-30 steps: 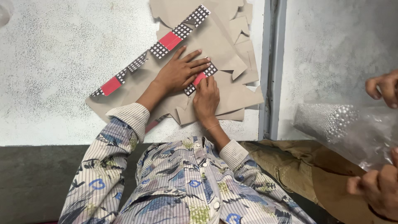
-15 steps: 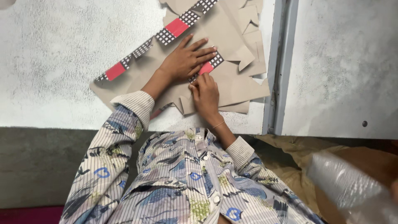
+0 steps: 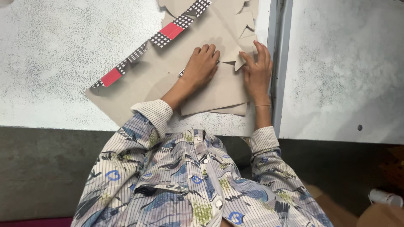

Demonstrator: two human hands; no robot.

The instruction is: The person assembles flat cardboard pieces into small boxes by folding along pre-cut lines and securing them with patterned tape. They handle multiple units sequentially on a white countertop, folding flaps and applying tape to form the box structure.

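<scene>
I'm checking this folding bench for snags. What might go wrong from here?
The right hand presses the cardboard flap beside the gap between the tables, so a piece might slip in. The left hand holds a loose stack of cardboard sheets overhanging the table edge; it may shift.

**Flat cardboard blanks under two hands, seen from above**

Left hand (image 3: 203,65): palm down, fingers spread, pressing flat on the brown cardboard blanks (image 3: 219,90). Right hand (image 3: 257,71): flat beside it, fingertips touching a folded flap (image 3: 240,56) of the same stack. Checkered strip with red blocks (image 3: 147,46): runs diagonally along the stack's upper edge. Grey speckled tabletop (image 3: 54,63): bears the stack. Second grey panel (image 3: 341,71): to the right, past a narrow seam. Patterned striped shirt (image 3: 189,180): fills the lower foreground.
</scene>
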